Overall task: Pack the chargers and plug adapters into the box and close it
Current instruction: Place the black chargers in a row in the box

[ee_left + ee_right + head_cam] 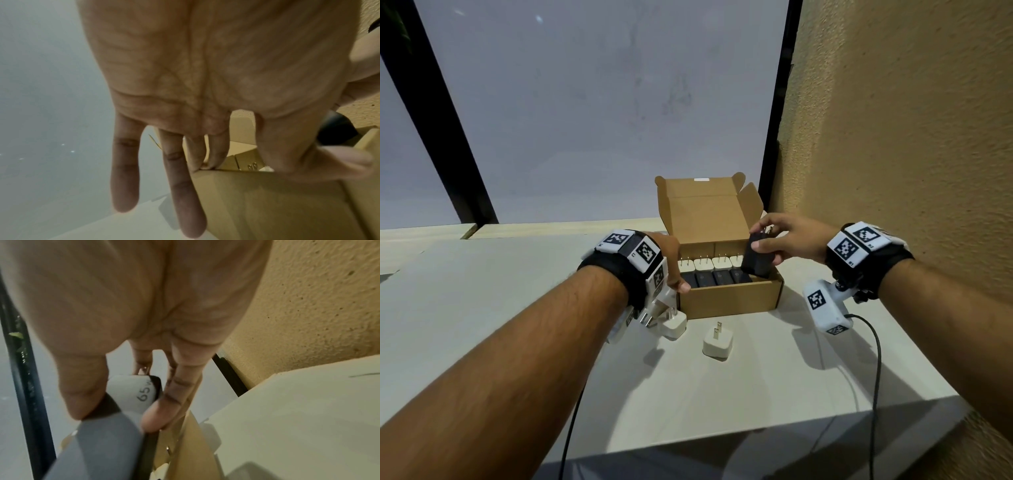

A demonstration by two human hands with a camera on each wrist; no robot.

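Note:
An open brown cardboard box (729, 299) stands on the white table, its lid up at the back. Inside it, a row of white plug adapters (710, 263) stands behind a row of black chargers (714, 278). My right hand (763, 236) grips a black charger (756, 263) by thumb and fingers, tilted over the box's right end; the right wrist view shows its grey face (107, 439). My left hand (674, 270) pinches the box's front left corner (267, 203), thumb on the front wall. Two white plug adapters (672, 323) (718, 344) lie in front of the box.
A rough tan wall (893, 137) rises close on the right of the box. A frosted window with black frames (777, 120) lies behind it. Black cables (876, 359) hang from both wrists. The table's front edge (756, 442) runs near me.

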